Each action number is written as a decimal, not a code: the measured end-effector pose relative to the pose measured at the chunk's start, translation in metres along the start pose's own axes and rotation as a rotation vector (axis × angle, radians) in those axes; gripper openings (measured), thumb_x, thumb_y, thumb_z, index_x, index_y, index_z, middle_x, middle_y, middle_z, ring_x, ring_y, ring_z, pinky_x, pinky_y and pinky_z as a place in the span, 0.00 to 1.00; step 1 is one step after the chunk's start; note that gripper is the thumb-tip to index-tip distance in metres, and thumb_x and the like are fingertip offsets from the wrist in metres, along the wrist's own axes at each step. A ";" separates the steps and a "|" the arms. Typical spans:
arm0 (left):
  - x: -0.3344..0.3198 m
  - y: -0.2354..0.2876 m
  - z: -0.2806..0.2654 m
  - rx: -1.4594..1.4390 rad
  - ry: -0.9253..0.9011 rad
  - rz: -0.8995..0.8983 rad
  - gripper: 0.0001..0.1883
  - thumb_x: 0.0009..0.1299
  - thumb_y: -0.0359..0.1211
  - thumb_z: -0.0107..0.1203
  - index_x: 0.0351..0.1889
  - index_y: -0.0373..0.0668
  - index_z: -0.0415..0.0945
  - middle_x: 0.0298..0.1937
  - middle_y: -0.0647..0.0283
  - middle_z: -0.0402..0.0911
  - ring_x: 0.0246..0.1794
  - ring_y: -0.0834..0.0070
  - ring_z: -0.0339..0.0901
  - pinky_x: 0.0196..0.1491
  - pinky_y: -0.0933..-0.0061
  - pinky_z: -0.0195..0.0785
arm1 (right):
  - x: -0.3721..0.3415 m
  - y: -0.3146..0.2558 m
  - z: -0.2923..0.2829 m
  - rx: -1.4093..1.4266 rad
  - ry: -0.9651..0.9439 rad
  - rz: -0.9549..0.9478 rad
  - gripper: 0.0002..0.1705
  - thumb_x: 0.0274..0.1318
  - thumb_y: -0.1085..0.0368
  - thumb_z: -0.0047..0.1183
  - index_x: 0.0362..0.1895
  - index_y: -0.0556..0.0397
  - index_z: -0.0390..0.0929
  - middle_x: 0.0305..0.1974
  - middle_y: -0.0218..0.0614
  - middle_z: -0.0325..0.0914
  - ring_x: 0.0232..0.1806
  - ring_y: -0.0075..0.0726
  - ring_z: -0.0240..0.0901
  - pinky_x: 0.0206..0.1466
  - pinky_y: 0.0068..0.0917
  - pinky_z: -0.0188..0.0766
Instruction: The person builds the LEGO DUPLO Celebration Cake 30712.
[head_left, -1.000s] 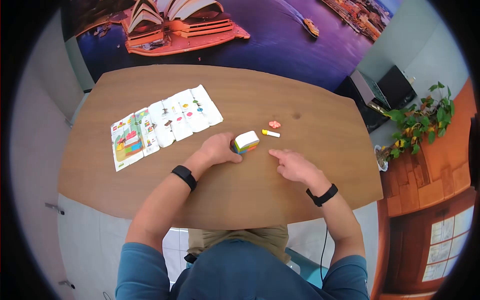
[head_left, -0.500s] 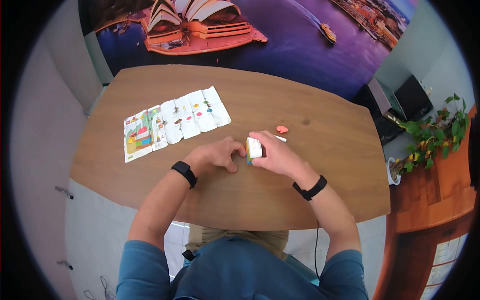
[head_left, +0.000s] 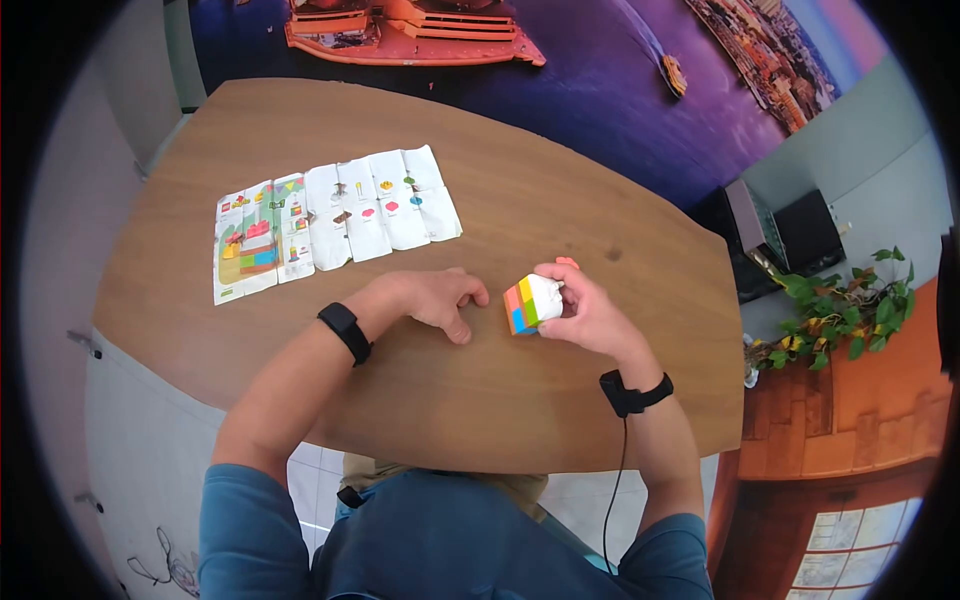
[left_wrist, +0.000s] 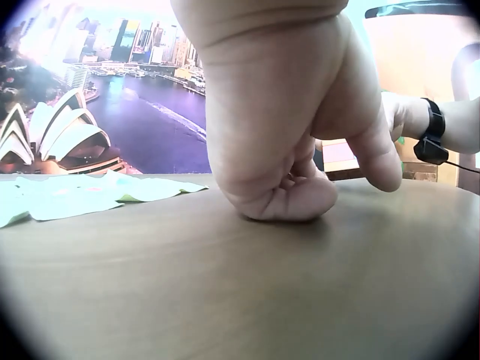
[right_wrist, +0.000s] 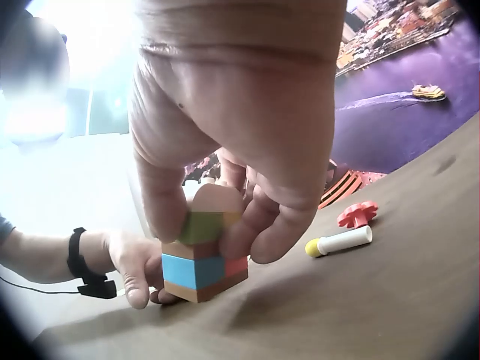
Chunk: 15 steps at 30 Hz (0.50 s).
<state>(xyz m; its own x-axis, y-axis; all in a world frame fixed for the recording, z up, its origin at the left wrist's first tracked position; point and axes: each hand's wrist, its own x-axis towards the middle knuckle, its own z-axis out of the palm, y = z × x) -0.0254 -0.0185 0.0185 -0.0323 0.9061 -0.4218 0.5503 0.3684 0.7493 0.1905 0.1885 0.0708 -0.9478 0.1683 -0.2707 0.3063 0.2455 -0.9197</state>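
Note:
My right hand [head_left: 592, 318] grips a small stack of toy building bricks [head_left: 521, 305] by its upper part, thumb on the near side and fingers on the far side. Blue, pink, green and yellow bricks show between brown layers, with a rounded white brick on top in the right wrist view. The stack is tilted, its coloured side turned towards the left hand. Just left of it, my left hand [head_left: 432, 302] rests on the table with nothing in it, fingers loosely bent and thumb apart. Beyond the right hand lie a white candle-like piece with a yellow end [right_wrist: 346, 241] and a pink flower-shaped piece [right_wrist: 358, 214].
A creased instruction sheet [head_left: 330, 240] with brick pictures lies spread on the wooden table [head_left: 420, 400], left of the hands. A cable [head_left: 612, 480] hangs from the right wristband past the table's front edge. A potted plant [head_left: 850, 310] stands off to the right.
The right hand first pointed beside the stack, then took it from the left hand. It has since moved the stack right and tilted it. The left hand has let go and stays close by.

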 end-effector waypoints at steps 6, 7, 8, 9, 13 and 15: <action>-0.001 -0.003 -0.001 -0.015 0.008 0.043 0.51 0.56 0.45 0.77 0.79 0.43 0.68 0.62 0.56 0.72 0.61 0.61 0.74 0.64 0.66 0.72 | 0.009 0.011 0.030 -0.514 0.156 -0.186 0.45 0.56 0.68 0.71 0.77 0.60 0.66 0.64 0.49 0.77 0.62 0.42 0.81 0.66 0.37 0.79; -0.002 -0.003 0.000 -0.028 0.028 0.047 0.52 0.56 0.45 0.76 0.80 0.42 0.66 0.61 0.56 0.73 0.60 0.61 0.75 0.63 0.65 0.72 | 0.010 0.011 0.039 -0.490 0.220 -0.173 0.47 0.58 0.64 0.72 0.78 0.61 0.64 0.65 0.51 0.76 0.62 0.43 0.81 0.66 0.39 0.78; -0.002 -0.002 0.000 -0.039 0.047 0.051 0.54 0.56 0.46 0.76 0.81 0.41 0.65 0.60 0.55 0.73 0.59 0.60 0.76 0.62 0.65 0.73 | 0.011 0.009 0.045 -0.464 0.287 -0.160 0.49 0.60 0.60 0.73 0.79 0.63 0.62 0.66 0.54 0.75 0.62 0.45 0.81 0.67 0.40 0.78; -0.002 -0.001 0.002 -0.039 0.047 0.053 0.54 0.56 0.46 0.76 0.81 0.41 0.65 0.60 0.55 0.73 0.59 0.60 0.76 0.62 0.65 0.73 | 0.010 0.005 0.049 -0.466 0.288 -0.160 0.49 0.60 0.60 0.73 0.79 0.63 0.62 0.66 0.54 0.75 0.62 0.45 0.81 0.67 0.40 0.78; 0.004 0.005 0.012 0.049 0.160 0.070 0.55 0.56 0.48 0.77 0.81 0.40 0.64 0.63 0.49 0.77 0.65 0.56 0.78 0.65 0.60 0.74 | 0.004 0.004 0.047 -0.363 0.309 -0.058 0.47 0.70 0.53 0.65 0.81 0.65 0.58 0.68 0.57 0.74 0.62 0.46 0.81 0.67 0.41 0.77; 0.007 0.010 0.020 0.071 0.218 0.073 0.55 0.56 0.50 0.77 0.81 0.41 0.65 0.64 0.47 0.78 0.67 0.53 0.78 0.66 0.59 0.75 | -0.004 0.011 0.036 -0.404 0.362 -0.083 0.46 0.73 0.52 0.62 0.82 0.64 0.57 0.68 0.58 0.74 0.62 0.45 0.82 0.66 0.41 0.77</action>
<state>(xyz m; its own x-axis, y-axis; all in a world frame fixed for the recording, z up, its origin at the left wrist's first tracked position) -0.0035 -0.0126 0.0124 -0.1655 0.9562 -0.2414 0.6152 0.2914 0.7326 0.1948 0.1560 0.0519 -0.9009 0.4334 -0.0215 0.3094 0.6068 -0.7322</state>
